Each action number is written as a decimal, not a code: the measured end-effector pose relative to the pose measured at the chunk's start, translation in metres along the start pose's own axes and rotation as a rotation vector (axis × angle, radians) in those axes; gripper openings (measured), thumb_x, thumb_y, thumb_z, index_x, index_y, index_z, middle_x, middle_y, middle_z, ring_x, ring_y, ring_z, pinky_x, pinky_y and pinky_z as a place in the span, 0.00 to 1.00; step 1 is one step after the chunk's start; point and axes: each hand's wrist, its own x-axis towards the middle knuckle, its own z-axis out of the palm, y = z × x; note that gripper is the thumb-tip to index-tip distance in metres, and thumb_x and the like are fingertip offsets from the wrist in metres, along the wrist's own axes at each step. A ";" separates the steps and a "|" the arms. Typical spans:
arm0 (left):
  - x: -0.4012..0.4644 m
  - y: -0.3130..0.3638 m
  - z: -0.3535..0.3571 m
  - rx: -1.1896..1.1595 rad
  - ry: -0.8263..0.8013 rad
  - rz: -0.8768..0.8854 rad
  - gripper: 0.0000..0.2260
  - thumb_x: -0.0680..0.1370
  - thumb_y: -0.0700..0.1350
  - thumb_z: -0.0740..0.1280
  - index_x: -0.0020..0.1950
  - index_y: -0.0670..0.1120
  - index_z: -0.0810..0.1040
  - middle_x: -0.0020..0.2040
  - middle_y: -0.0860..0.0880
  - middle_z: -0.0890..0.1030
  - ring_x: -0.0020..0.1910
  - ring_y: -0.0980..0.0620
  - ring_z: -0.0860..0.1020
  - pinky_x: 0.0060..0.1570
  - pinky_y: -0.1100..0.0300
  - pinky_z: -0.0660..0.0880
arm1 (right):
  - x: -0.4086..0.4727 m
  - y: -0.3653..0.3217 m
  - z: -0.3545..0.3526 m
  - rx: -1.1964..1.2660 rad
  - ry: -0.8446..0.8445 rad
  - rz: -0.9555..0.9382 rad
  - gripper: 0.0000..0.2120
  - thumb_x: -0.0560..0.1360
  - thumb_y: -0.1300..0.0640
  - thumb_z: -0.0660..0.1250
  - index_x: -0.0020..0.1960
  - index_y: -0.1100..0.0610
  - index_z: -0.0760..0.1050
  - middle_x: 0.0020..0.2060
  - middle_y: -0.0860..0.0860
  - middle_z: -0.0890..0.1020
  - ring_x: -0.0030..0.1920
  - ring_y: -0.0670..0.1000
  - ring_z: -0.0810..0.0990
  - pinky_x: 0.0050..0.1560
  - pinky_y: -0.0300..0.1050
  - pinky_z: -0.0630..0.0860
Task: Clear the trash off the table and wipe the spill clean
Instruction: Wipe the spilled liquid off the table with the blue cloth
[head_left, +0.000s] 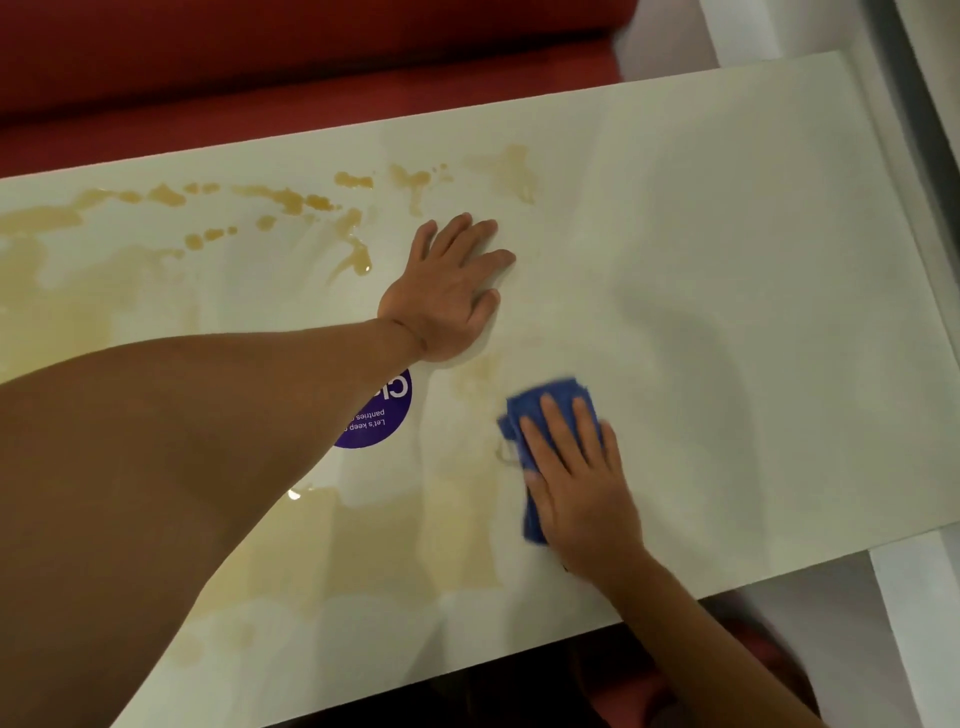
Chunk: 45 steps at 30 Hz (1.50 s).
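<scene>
A white table carries a brownish spill in puddles and drops along its far left side, with paler smears near the front middle. My left hand rests flat on the tabletop, fingers spread, just right of the puddles. My right hand presses a folded blue cloth onto the table with straight fingers; the cloth sticks out beyond my fingertips and along the left side of my hand. The cloth's edges are blurred.
A round purple sticker with white lettering lies on the table, partly under my left forearm. A red padded bench runs along the table's far side. A white wall ledge borders the right end.
</scene>
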 end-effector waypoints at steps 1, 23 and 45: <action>0.000 0.000 0.000 0.001 0.000 -0.002 0.21 0.82 0.53 0.57 0.75 0.54 0.68 0.81 0.47 0.60 0.81 0.42 0.53 0.78 0.40 0.46 | -0.023 0.014 -0.001 0.001 -0.021 -0.008 0.25 0.86 0.48 0.49 0.82 0.53 0.59 0.82 0.54 0.57 0.82 0.63 0.51 0.76 0.66 0.58; 0.000 0.000 -0.003 0.060 -0.060 -0.032 0.38 0.78 0.60 0.56 0.82 0.39 0.53 0.83 0.44 0.53 0.82 0.46 0.49 0.80 0.44 0.43 | 0.068 0.047 -0.023 0.009 -0.017 0.011 0.26 0.86 0.47 0.47 0.83 0.51 0.55 0.83 0.51 0.52 0.83 0.59 0.47 0.80 0.62 0.52; 0.001 0.000 -0.006 0.022 -0.046 -0.019 0.41 0.79 0.69 0.43 0.81 0.40 0.58 0.82 0.43 0.56 0.82 0.45 0.51 0.79 0.43 0.45 | 0.037 0.058 -0.020 -0.046 -0.044 -0.171 0.26 0.86 0.46 0.50 0.82 0.54 0.59 0.82 0.55 0.55 0.82 0.61 0.51 0.78 0.64 0.56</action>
